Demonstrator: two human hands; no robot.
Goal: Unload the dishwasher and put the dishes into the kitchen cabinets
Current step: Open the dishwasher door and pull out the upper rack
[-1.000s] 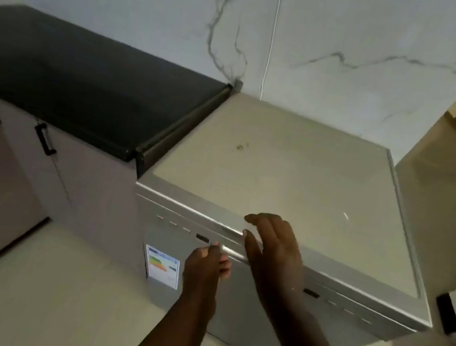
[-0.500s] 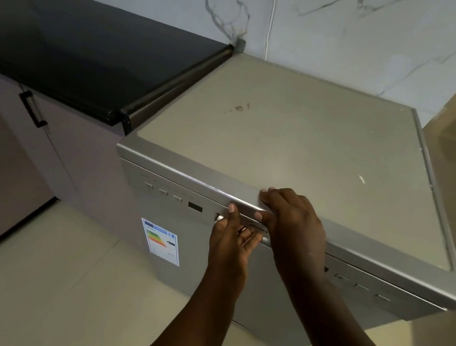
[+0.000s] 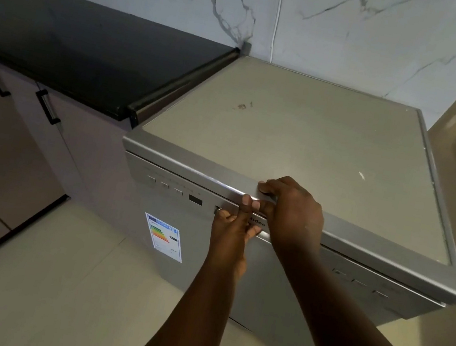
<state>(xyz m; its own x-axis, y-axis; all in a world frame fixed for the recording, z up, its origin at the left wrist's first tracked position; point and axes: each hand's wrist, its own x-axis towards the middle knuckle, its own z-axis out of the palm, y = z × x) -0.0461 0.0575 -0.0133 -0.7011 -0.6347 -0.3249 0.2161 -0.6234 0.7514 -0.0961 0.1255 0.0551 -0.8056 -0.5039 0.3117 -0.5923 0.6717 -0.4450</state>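
- Dishwasher (image 3: 261, 285) stands right in front of you, door shut, no dishes in view; unloading not started, judging by that.
- Your left hand (image 3: 233, 228) comes at the door from below, palm up, fingers (image 3: 253, 232) curled into the recess under the control strip, thumb tip up against the front lip of the top panel (image 3: 303, 137). It grips the door's top edge.
- Your right hand (image 3: 293, 211) drapes over the lip from above, fingers (image 3: 268, 187) curled down over the front edge, just beside the left thumb, touching or nearly so. Whether those fingers reach the door itself or only the lip, can't tell.
- Key relation: the door's grip edge runs left-right across both sets of fingers, so the pull is straight toward you and down; hinge presumably at the bottom.
- Left hand is the nearer, better-placed one for the pull; the right looks more like a brace on the top.
- Cabinet doors with black handles (image 3: 48, 107) sit well to the left of your fingers, under the black bench (image 3: 89, 51).
- Risk: step back or the door meets your legs.
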